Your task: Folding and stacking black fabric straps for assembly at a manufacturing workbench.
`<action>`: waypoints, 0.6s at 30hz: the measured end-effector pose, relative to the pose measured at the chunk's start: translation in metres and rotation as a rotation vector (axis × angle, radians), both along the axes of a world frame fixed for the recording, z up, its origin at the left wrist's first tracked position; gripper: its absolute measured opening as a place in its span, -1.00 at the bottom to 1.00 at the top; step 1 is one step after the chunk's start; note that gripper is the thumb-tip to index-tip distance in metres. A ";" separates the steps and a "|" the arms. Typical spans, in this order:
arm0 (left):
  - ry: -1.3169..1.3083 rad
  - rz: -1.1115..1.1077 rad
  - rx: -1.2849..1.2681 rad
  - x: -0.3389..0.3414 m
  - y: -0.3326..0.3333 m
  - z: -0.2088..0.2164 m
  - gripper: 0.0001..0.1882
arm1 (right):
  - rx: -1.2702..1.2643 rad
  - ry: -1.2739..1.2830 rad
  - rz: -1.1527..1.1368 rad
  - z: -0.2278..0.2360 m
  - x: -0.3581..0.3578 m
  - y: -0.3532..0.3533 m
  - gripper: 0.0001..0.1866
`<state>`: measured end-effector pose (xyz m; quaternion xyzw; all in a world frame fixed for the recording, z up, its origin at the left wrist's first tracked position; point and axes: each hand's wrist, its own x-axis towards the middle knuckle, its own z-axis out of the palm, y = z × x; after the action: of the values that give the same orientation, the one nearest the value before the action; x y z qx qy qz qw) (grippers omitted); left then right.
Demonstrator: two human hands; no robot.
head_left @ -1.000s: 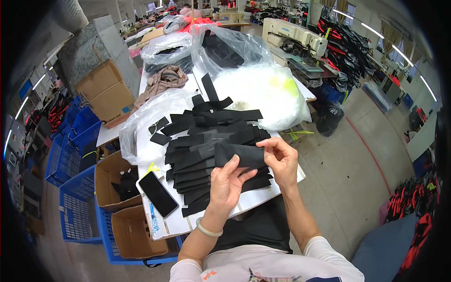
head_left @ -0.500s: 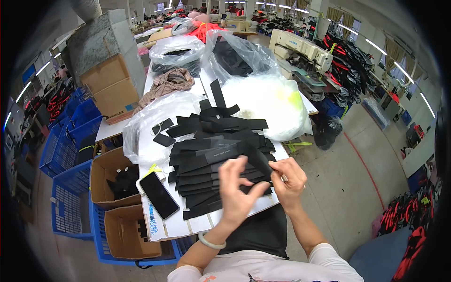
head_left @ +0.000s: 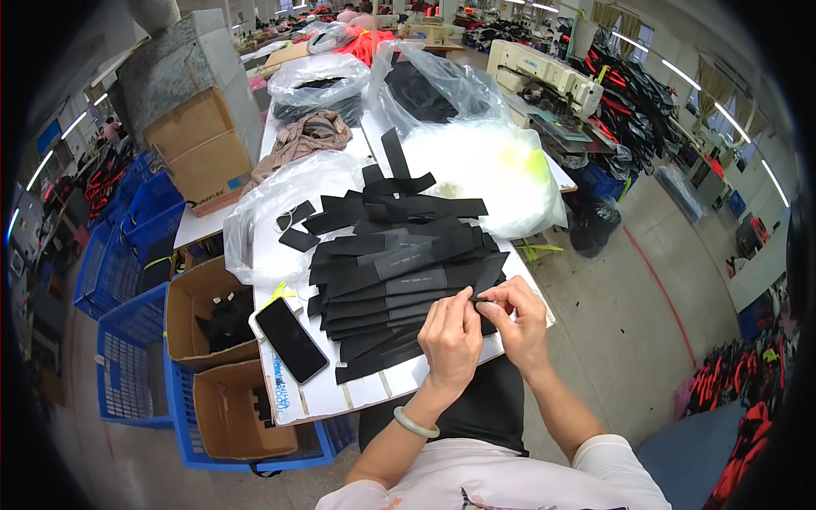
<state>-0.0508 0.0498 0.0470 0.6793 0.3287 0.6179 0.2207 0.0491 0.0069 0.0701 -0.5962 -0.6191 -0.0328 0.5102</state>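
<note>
A heap of black fabric strips (head_left: 399, 263) lies on a white table (head_left: 374, 387) in front of me. My left hand (head_left: 450, 340) and my right hand (head_left: 514, 319) are close together at the heap's near right corner. Both pinch the edge of one black strip (head_left: 478, 296) between thumb and fingers. A pale bangle (head_left: 415, 423) circles my left wrist. Longer black strips (head_left: 399, 183) fan out at the heap's far side.
A black phone (head_left: 291, 339) lies at the table's near left. Clear plastic bags (head_left: 289, 200) and a white bag (head_left: 484, 166) sit behind the heap. Cardboard boxes (head_left: 212, 319) and blue crates (head_left: 127, 255) stand left of the table. A sewing machine (head_left: 544, 72) stands at the back right.
Both hands dropped from holding a black piece up above the heap to the heap's near right corner, where they now pinch a strip's edge together.
</note>
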 end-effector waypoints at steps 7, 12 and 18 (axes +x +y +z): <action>0.113 -0.288 -0.209 -0.019 0.000 -0.024 -0.91 | -0.500 1.746 0.482 -0.038 0.000 -0.004 -0.70; -0.250 -0.435 -0.632 -0.014 -0.002 -0.012 -0.90 | -0.189 0.816 0.231 -0.012 -0.003 0.010 -0.81; -0.484 -0.339 -0.612 -0.002 -0.009 -0.007 -0.91 | -0.082 0.391 0.171 -0.008 -0.005 0.000 -0.83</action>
<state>-0.0530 0.0413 0.0396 0.4623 0.3193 0.5886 0.5813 0.0445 0.0072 0.0618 -0.5569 -0.5575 0.1519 0.5967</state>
